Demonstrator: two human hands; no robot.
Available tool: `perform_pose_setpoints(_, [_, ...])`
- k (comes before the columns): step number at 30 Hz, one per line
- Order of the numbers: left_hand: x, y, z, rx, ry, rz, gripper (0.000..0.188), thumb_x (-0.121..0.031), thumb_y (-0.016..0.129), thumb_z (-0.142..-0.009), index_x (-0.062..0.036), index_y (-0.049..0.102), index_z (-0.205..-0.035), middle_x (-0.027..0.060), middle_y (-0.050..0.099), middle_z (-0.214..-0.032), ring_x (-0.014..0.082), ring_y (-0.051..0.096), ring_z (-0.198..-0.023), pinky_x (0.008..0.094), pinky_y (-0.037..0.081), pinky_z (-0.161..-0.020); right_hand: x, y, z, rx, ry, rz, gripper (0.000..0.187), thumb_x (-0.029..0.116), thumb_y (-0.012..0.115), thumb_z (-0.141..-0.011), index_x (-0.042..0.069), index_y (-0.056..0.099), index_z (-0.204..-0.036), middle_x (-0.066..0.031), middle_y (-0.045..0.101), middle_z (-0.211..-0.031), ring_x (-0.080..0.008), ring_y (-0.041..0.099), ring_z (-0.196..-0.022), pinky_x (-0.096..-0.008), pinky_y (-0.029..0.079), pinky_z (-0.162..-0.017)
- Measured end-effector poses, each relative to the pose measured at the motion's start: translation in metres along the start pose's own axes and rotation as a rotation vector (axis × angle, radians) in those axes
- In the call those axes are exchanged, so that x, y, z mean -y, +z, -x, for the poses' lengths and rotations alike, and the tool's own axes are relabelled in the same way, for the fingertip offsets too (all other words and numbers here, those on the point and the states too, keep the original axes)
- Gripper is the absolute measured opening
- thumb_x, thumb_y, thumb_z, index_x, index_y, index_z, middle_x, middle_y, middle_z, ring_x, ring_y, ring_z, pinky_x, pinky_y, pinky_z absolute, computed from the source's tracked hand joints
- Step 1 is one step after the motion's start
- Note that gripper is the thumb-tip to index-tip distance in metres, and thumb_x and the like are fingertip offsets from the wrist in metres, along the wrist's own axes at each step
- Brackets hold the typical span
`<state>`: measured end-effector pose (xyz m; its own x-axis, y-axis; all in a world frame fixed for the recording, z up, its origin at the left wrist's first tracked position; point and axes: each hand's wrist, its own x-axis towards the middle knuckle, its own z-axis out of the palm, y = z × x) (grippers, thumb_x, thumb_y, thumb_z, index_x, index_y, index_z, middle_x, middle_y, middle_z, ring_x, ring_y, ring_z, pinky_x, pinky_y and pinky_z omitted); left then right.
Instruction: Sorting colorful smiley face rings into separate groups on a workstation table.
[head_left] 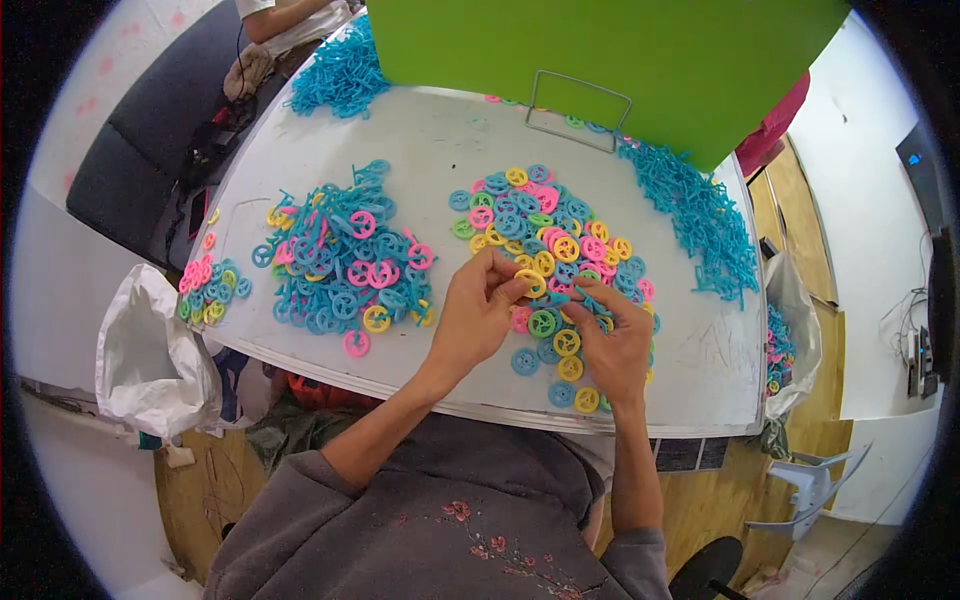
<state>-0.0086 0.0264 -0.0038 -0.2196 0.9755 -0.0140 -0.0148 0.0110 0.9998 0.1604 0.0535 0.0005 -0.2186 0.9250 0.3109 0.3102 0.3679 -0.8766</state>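
Note:
My left hand [474, 312] pinches a small yellow plastic steering-wheel-shaped ring [537, 291] between thumb and fingertips. Close beside it, my right hand [615, 345] is closed on a blue plastic stem piece [572, 298], partly hidden by the fingers. Both hands are over the near part of a loose pile of spoked wheels [515, 222] in blue, pink, yellow and green. Left of my hands lies a heap of wheels joined to blue stems [340, 270].
Blue stem pieces lie heaped at the table's far left [340, 75] and right [700, 215]. A green panel [600, 60] and wire frame [580, 103] stand at the back. White sacks hang at the left [150, 350] and right [800, 320]. Another person's arm [280, 18] shows far left.

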Motion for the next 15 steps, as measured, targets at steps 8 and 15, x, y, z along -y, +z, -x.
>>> perform_pose_setpoints(8, [-0.001, 0.015, 0.014, -0.104, 0.234, -0.093, 0.01, 0.006, 0.051, -0.089, 0.0035, 0.058, -0.096, 0.0093, 0.066, -0.085, 0.0124, 0.062, -0.079, 0.0251, 0.05, -0.071, -0.002, 0.007, 0.002, -0.065, 0.176, -0.193, 0.016, 0.005, 0.072, -0.076, 0.0, 0.066, -0.09, -0.016, 0.067, -0.102, -0.0235, 0.063, -0.1, -0.0331, 0.047, -0.087])
perform_pose_setpoints(15, [-0.001, 0.021, 0.015, -0.219, 0.379, -0.232, 0.014, 0.005, 0.051, -0.09, 0.0026, 0.064, -0.095, 0.011, 0.069, -0.083, 0.0141, 0.066, -0.077, 0.026, 0.05, -0.066, -0.009, 0.013, 0.008, -0.063, -0.009, -0.088, 0.011, 0.002, 0.069, -0.082, -0.001, 0.062, -0.09, -0.0047, 0.063, -0.089, -0.0091, 0.056, -0.084, -0.0203, 0.044, -0.075])
